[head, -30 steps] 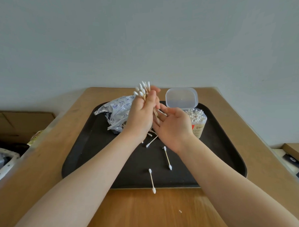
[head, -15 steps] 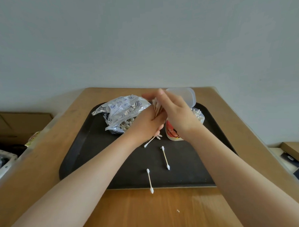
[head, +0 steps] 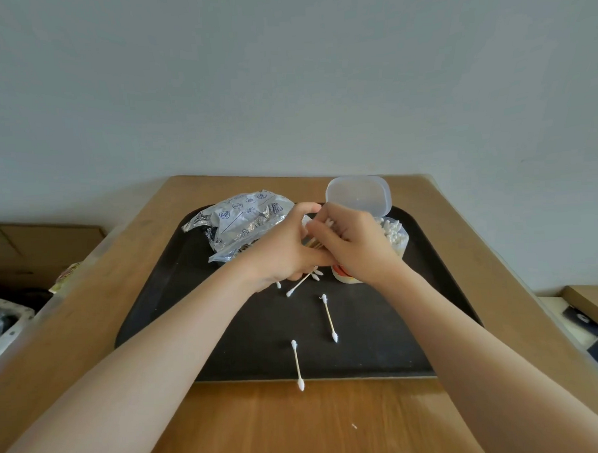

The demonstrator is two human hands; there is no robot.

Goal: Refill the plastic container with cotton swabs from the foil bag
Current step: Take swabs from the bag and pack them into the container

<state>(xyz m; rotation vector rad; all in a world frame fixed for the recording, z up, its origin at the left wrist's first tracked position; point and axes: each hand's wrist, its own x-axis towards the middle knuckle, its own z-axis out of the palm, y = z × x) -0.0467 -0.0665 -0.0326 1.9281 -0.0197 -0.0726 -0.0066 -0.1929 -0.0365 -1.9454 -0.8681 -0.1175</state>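
Our left hand [head: 285,251] and right hand [head: 356,247] curled together around a swab bunch [head: 314,243] mostly hidden between them, container [head: 399,237] half covered behind our right hand, bag [head: 242,218] beyond our left.

wall [head: 284,73]: plain pale grey; table [head: 299,425]: wooden; light: soft, even

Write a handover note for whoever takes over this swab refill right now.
Left hand and right hand meet over the tray, both pinching a bundle of cotton swabs beside the plastic container.
Container: lid open, already holding many swabs.
Foil bag: lying open on the tray, left of the hands.
Done: part of the refill.
Left: put the held bundle in, then gather loose swabs on the tray, one overhanging its near edge.
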